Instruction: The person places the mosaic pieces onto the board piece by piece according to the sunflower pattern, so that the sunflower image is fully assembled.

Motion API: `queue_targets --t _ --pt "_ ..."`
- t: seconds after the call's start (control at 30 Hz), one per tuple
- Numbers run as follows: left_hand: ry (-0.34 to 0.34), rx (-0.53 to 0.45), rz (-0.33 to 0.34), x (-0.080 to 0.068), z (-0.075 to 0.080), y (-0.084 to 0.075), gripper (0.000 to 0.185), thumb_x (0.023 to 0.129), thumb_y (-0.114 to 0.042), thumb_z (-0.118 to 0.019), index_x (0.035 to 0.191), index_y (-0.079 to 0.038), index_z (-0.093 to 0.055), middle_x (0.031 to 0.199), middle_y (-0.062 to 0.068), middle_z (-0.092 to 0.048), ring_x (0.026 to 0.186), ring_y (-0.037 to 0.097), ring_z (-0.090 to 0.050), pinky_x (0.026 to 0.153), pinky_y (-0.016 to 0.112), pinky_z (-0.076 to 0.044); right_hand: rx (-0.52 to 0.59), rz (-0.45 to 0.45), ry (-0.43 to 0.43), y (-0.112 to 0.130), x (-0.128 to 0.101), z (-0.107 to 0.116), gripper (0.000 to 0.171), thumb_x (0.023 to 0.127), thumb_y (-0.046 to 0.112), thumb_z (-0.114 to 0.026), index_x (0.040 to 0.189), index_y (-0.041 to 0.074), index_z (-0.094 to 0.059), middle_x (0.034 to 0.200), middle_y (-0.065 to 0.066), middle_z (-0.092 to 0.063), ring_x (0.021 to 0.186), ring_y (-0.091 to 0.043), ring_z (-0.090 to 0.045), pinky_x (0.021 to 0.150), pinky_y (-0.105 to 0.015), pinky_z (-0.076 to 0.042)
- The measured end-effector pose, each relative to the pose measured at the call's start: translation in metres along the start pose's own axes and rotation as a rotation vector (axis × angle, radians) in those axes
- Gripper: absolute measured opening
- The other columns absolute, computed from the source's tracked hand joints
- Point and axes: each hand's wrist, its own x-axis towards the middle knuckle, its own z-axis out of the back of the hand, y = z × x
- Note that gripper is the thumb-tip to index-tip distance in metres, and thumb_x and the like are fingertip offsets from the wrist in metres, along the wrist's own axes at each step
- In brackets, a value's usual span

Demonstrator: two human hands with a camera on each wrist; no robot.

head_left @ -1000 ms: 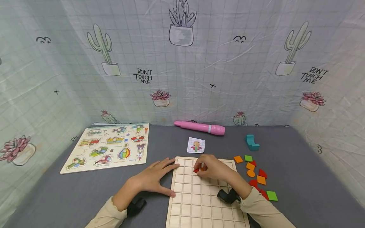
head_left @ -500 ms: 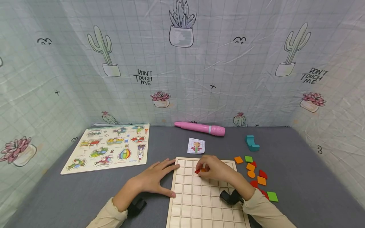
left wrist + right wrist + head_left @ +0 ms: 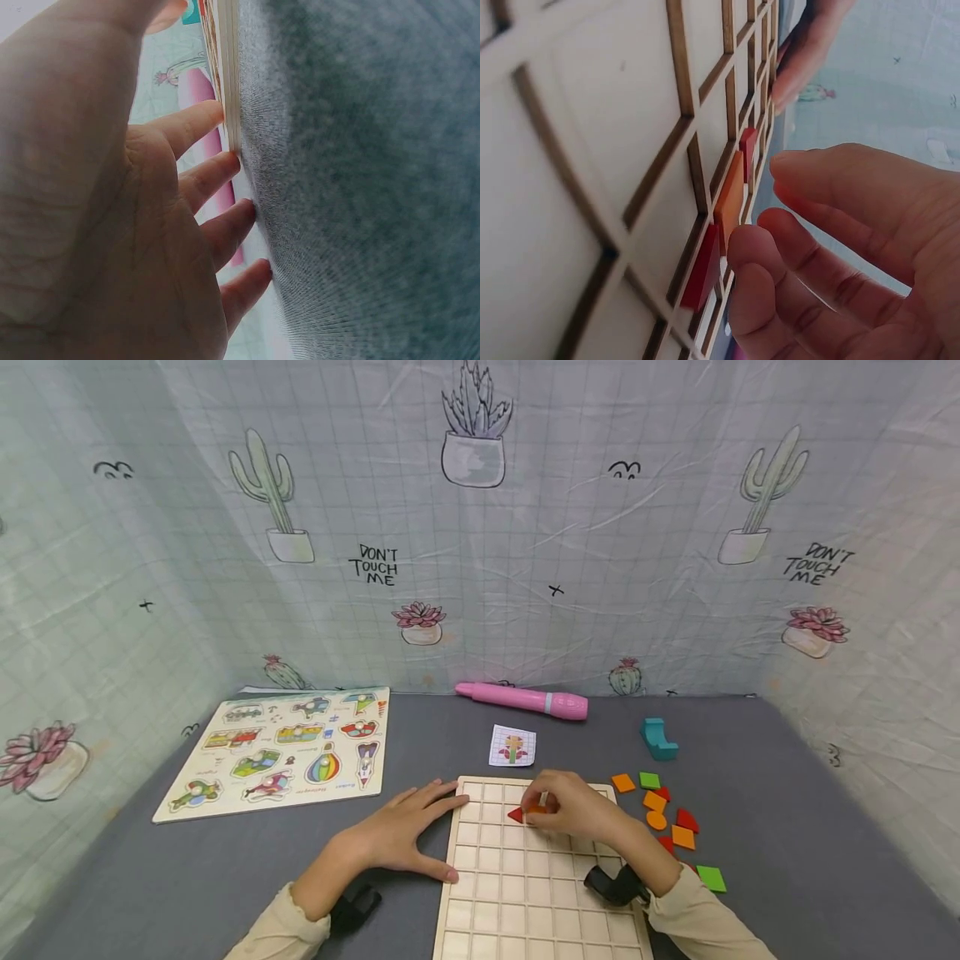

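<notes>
1. Head: the left hand (image 3: 401,827), fingers spread, touches one grid board (image 3: 538,890); the right hand (image 3: 573,810) is over it; right of it lie two green squares (image 3: 710,878), three orange squares (image 3: 623,783), one orange disc (image 3: 656,820)
2. Left wrist: four fingers (image 3: 211,180) apart
3. Right wrist: one orange piece (image 3: 731,202) in the grid between two red pieces (image 3: 703,270); thumb and fingers apart, gripping nothing; whether they touch it, I cannot tell

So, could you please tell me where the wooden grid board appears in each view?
Head: the wooden grid board sits at bottom centre, cut off by the lower edge.
Left wrist: only a pale side edge of it, top centre.
Right wrist: seen slantwise, filling most of the left half.
Shared landmark: the left hand, left of bottom centre, filling the left, and upper right respectively.
</notes>
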Motion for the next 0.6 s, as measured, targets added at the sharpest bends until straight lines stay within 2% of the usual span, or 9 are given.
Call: queue_targets --t 0.4,0.6 --pt "-0.004 -0.009 0.003 -0.002 0.002 0.002 0.095 0.076 -0.057 -0.076 0.152 -0.016 -0.035 0.160 0.011 -0.024 0.147 0.038 -0.019 0.115 0.062 -0.016 0.022 -0.051 -0.036 -0.012 -0.027 0.015 0.006 0.087 0.006 -0.072 0.093 0.005 -0.070 0.086 0.000 -0.059 0.068 -0.006 -0.051 0.059 -0.020 -0.048" --pt "0.004 -0.019 -0.002 -0.001 0.001 0.001 0.095 0.077 -0.057 -0.076 0.152 -0.016 -0.035 0.160 0.012 -0.025 0.147 0.039 -0.020 0.115 0.062 -0.016 0.033 -0.041 -0.055 -0.021 -0.045 0.030 0.007 0.088 0.006 -0.071 0.094 0.004 -0.070 0.088 0.000 -0.061 0.069 -0.006 -0.054 0.060 -0.022 -0.049"
